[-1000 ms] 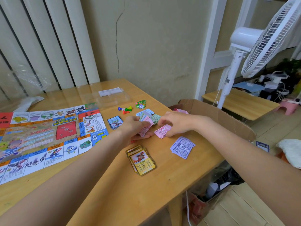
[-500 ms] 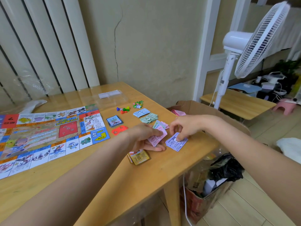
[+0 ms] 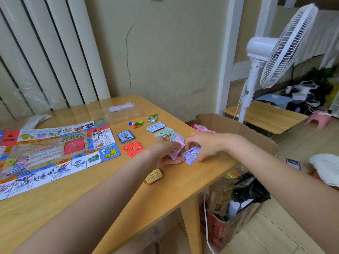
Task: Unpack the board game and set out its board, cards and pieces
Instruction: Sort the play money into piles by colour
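Now sorting play money near the table's (image 3: 174, 195) right edge: left hand (image 3: 165, 151) gripping pink notes (image 3: 176, 150), right hand (image 3: 203, 146) newly pinching purple notes (image 3: 190, 155), board (image 3: 51, 154) already laid out, sorting nearly done.

There is one view only, from a wide-angle camera worn on the person's head. It looks forward and down over the wooden surface (image 3: 77, 204), with both forearms reaching in from the bottom edge and meeting near the middle of the frame, close to the lens. The surface's right corner sits at centre; its left part runs out of frame. The wall (image 3: 165, 52) and the window blinds (image 3: 45, 52) stand straight ahead, farther off. To the right the view takes in the floor (image 3: 275, 226) and a standing fan (image 3: 275, 52). Straight lines bend toward the edges of the frame.
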`<state>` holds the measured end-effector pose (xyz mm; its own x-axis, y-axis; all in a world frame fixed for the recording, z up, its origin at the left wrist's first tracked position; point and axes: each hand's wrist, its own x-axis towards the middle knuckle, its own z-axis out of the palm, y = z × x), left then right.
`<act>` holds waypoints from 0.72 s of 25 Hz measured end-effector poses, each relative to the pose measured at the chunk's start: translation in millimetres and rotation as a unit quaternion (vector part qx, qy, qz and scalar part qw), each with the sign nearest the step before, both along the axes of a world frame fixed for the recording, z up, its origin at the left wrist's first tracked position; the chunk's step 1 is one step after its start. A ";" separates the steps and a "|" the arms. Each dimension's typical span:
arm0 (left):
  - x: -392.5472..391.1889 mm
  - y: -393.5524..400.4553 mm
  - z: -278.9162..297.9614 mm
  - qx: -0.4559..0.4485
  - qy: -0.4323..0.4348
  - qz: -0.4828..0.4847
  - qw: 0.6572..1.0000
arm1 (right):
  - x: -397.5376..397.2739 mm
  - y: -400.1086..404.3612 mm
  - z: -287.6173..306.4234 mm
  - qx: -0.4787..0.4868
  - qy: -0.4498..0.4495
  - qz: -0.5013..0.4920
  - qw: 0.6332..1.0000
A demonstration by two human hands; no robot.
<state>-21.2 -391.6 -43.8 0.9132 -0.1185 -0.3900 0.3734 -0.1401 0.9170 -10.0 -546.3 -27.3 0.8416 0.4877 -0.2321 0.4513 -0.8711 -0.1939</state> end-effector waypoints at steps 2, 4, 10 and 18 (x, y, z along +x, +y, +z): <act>2.1 3.1 2.8 0.010 0.001 0.002 1.000 | 3.2 1.9 1.4 0.005 -0.002 0.001 1.000; 3.1 6.0 4.9 0.023 0.006 -0.008 1.000 | 5.8 4.6 2.6 -0.012 0.007 0.007 1.000; 12.6 23.8 6.4 0.027 -0.016 -0.007 0.999 | 13.4 13.6 21.1 -0.034 0.042 -0.019 0.998; 48.0 64.7 13.4 -0.001 -0.049 0.088 0.995 | 71.5 57.6 16.6 0.042 -0.093 -0.016 0.995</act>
